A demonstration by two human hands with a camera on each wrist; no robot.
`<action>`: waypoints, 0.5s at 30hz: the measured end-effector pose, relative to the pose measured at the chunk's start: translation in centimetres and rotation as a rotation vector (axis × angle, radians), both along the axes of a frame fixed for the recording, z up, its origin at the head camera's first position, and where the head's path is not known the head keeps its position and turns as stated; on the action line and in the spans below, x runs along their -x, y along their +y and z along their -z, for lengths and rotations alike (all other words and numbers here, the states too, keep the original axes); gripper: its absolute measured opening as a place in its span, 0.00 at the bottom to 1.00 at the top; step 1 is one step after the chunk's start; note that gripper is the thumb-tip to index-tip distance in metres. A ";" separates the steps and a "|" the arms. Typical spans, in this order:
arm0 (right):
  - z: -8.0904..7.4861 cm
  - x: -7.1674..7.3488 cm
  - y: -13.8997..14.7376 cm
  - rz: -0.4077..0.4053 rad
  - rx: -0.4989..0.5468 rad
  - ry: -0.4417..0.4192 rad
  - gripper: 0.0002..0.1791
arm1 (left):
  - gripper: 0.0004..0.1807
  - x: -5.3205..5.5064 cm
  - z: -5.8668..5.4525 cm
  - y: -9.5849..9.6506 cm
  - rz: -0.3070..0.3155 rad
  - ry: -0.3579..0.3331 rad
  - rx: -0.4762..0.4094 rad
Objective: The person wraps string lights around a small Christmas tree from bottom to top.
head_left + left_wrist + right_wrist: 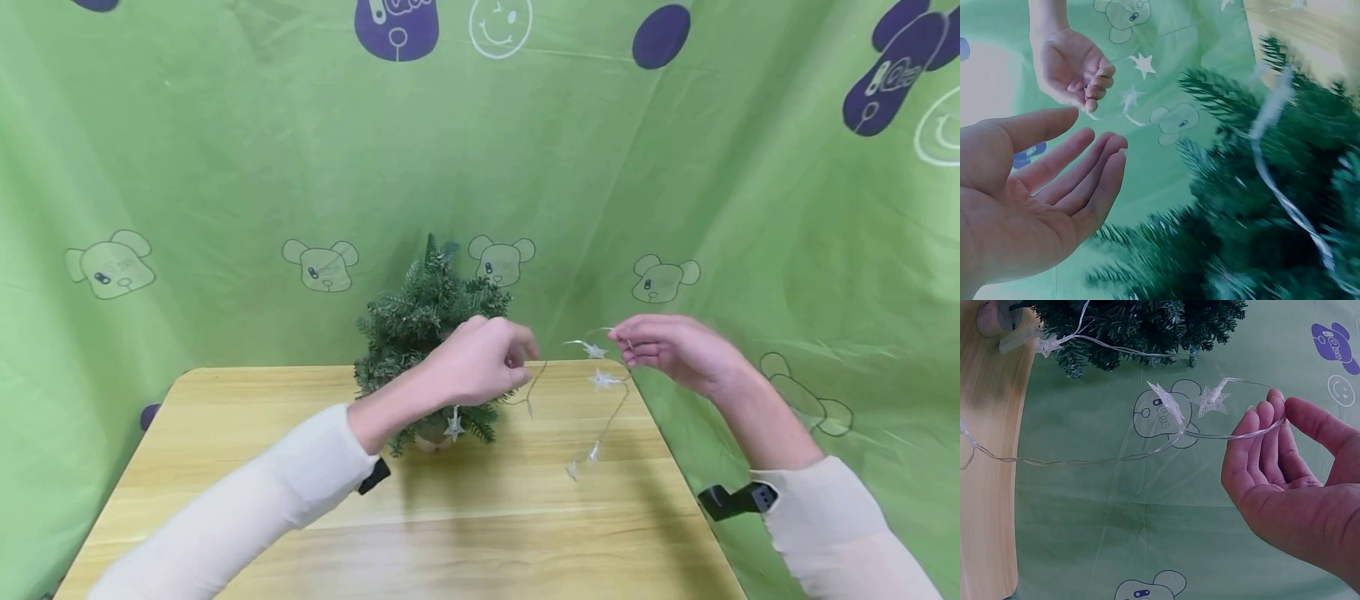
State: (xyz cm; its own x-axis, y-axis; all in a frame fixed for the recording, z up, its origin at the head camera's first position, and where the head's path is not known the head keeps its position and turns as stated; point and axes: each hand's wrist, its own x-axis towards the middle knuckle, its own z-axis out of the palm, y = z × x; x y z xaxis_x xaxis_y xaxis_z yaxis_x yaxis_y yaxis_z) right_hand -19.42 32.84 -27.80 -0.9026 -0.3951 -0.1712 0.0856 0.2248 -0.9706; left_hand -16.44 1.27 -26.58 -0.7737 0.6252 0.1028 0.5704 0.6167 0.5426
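A small green artificial Christmas tree point(420, 312) stands at the back of the table. My right hand point(678, 346), to the right of the tree, pinches the clear wire of a star string light point(1207, 436) between thumb and fingertips. Clear plastic stars point(1213, 400) dangle from the wire beside that hand, and a strand runs to the tree. In front of the tree's right side is my left hand point(483, 358), its thumb and gently bent fingers point(1099, 187) apart with nothing between them. Another star point(453, 423) hangs low at the tree's front, and some wire point(1285, 203) lies over the branches.
The wooden table point(300, 500) has its back edge near a green curtain point(225, 167) printed with bear heads. A pale round base point(432, 440) shows beneath the tree. Each wrist wears a black strap device point(738, 498).
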 end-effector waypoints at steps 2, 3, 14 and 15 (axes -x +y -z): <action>-0.3 -0.1 -0.1 -0.004 -0.010 0.001 0.11 | 0.15 0.3 -0.5 1.3 -0.004 -0.002 0.011; -0.4 -0.2 -0.2 -0.004 -0.014 0.002 0.11 | 0.17 0.5 -0.8 2.0 -0.004 -0.007 0.012; -1.0 -0.5 -0.7 -0.013 -0.008 0.006 0.11 | 0.17 2.9 -1.1 7.4 -0.057 -0.028 -0.032; -1.0 -0.5 -0.6 -0.011 -0.010 0.005 0.11 | 0.17 3.0 -1.1 7.6 -0.053 -0.031 -0.046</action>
State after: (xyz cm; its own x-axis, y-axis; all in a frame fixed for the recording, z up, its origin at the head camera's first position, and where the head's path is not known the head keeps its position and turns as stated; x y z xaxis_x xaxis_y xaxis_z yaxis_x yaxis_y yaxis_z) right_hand -18.88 32.23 -26.80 -0.8991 -0.4031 -0.1709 0.0786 0.2353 -0.9687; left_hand -19.43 8.84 -25.45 -0.8088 0.5785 0.1057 0.5200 0.6197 0.5879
